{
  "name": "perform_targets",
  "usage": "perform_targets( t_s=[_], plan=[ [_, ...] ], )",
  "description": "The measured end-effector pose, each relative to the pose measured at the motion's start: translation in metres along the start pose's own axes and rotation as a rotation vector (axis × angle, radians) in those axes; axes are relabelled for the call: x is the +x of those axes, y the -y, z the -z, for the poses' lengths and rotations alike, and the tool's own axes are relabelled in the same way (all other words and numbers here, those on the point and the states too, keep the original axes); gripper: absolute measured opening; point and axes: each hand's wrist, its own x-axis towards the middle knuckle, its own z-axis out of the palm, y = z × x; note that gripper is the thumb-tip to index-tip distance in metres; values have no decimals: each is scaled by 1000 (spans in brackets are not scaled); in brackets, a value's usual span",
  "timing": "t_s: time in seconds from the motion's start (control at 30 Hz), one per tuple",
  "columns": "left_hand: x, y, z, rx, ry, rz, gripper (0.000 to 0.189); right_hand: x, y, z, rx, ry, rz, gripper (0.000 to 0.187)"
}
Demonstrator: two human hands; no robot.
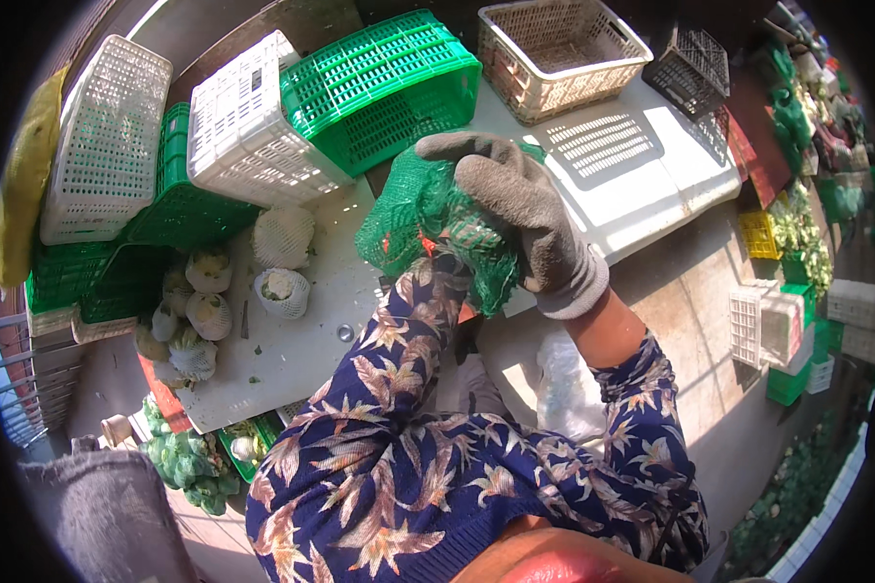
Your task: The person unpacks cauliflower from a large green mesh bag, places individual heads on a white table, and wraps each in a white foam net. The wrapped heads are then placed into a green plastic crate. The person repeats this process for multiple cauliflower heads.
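Note:
My right hand [529,211], in a grey knitted work glove, grips bunched green mesh netting [401,215] above the white table. The netting has small red-orange bits at its lower middle. My left arm, in a dark blue floral sleeve [397,350], reaches up to the same netting. That left hand is covered by the mesh, so its fingers cannot be made out. To the left on the table [313,379] lie a cauliflower in a white foam net [282,291], a larger foam-netted piece [284,235] behind it and several more netted heads [209,315]. A thin knife-like tool [245,319] lies between them.
White crates [240,124] and a green crate [383,80] line the table's far side, beside a beige crate [565,65]. Stacked crates [765,324] stand on the floor at right. Clear plastic [569,386] lies below the table edge. Grey fabric [109,510] fills the lower left.

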Motion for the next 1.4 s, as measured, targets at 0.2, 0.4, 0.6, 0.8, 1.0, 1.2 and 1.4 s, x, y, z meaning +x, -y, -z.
perform_targets(
  t_s=[0.2,0.4,0.6,0.8,1.0,1.2,1.4],
  plan=[
    [-97,-50,52,11,63,-197,46,95,11,249,-343,-434,358,41],
    [-263,-58,96,-124,-214,-247,43,173,52,318,-447,-663,236,47],
    [-459,4,77,270,17,386,34,233,45,168,-602,-494,249,55],
    [-672,47,62,125,111,900,49,224,-32,-34,-1729,-80,58,69],
    [-838,100,51,23,-76,1085,51,94,-221,-213,-1470,290,133,44],
    [-985,122,47,-180,150,1350,54,-73,-434,-273,-1657,792,-731,66],
    [-1022,148,15,-241,-20,1454,39,-98,-579,-233,-1248,332,-1025,74]
  ],
)
